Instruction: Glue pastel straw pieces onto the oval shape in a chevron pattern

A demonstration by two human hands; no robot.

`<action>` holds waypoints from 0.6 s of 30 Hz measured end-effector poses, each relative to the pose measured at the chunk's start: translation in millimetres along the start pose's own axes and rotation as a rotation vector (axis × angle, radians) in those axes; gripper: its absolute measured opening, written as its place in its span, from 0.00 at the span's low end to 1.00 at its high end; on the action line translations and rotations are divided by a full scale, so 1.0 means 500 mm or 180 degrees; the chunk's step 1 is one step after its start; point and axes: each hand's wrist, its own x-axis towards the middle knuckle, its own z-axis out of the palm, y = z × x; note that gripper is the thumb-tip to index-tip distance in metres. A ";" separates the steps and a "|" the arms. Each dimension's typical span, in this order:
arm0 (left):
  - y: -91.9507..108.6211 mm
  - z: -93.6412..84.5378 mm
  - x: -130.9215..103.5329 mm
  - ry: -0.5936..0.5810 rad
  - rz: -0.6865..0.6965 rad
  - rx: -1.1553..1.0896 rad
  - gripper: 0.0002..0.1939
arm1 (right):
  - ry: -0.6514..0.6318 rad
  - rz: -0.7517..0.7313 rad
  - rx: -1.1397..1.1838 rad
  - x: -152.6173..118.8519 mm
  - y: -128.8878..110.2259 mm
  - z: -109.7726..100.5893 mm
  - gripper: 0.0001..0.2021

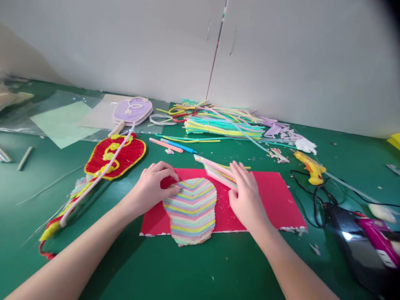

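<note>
My left hand pinches the upper left edge of a flat striped panel, made of pastel strips that look like pipe cleaners, with V-shaped rows at its top. The panel lies on a red sheet and overhangs its near edge. Just right of it, my right hand holds a second striped piece, tilted up off the sheet, fingers on its outer side and thumb at its near end. That piece is seen nearly edge-on, so its full shape is hidden.
Behind lie bundled pipe cleaners, scissors and two pens. A red-and-yellow fan and a purple fan are at left. On the right are a yellow glue gun, its black cord and a magenta box.
</note>
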 end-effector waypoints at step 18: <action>0.056 -0.022 -0.010 -0.0323 0.0046 -0.2140 0.11 | -0.1235 0.0326 0.2189 0.016 -0.062 -0.068 0.15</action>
